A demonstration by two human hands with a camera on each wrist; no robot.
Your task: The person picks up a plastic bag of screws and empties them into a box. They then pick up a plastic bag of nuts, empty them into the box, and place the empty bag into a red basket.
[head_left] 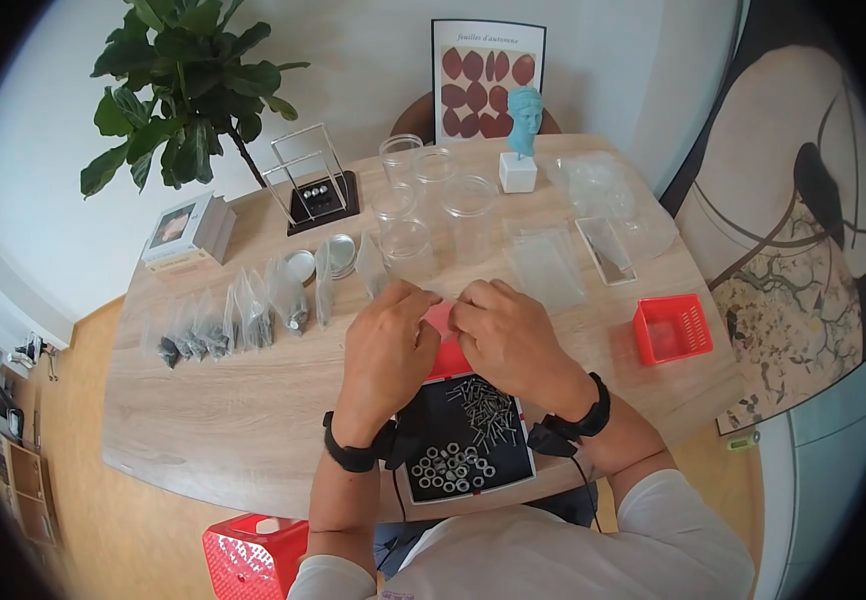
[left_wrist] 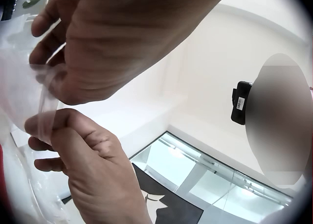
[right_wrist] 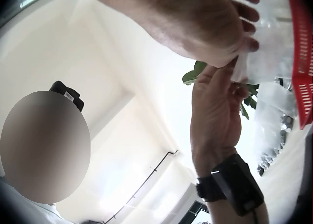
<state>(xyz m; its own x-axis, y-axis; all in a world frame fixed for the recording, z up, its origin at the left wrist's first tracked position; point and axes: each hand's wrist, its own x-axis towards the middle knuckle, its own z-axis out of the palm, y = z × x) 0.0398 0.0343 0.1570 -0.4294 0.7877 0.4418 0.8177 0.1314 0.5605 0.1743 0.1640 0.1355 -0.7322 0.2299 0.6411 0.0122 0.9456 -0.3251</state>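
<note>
Both hands meet at the middle of the table and pinch the top edge of a small clear plastic bag. My left hand holds its left side and my right hand its right side. The bag hangs over a red basket; I cannot tell what is inside it. In the left wrist view my left hand is above and my right hand below. The right wrist view shows my right hand, my left hand, the bag and the basket.
A black tray near the table's front edge holds screws and washers. Filled bags line the left side. Clear jars, flat empty bags, a bust and another red basket stand beyond.
</note>
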